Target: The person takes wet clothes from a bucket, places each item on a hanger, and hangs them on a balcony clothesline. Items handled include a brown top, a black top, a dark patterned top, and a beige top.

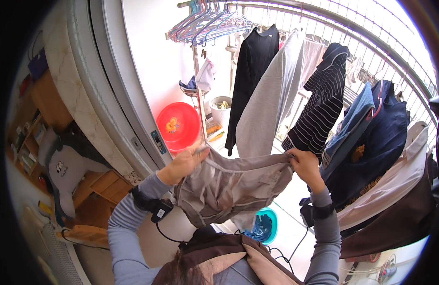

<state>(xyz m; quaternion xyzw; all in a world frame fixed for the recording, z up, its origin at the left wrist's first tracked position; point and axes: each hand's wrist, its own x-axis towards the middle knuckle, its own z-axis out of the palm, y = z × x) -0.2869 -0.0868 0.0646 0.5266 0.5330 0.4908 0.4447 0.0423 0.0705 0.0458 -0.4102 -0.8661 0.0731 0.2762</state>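
My left hand [184, 164] and my right hand [308, 169] stretch the waistband of a taupe garment [233, 188] between them. Its seams and pale edging show, and its lower part hangs in loose folds in front of my body. Below it on the floor stands a teal bucket [275, 224] with dark blue cloth [259, 228] inside, partly covered by the garment. Just beyond my right hand hangs a black-and-white striped top [319, 103]. A light grey long-sleeved top [264, 103] hangs behind the waistband.
Plastic hangers [212, 26] crowd the rail's left end. A black top [253, 60], navy garment [380, 131], pale shirt [390, 181] and brown garment [394, 228] also hang here. A red basin [187, 123] stands beside the sliding door frame [116, 71]. Loose cables [282, 253] lie near the bucket.
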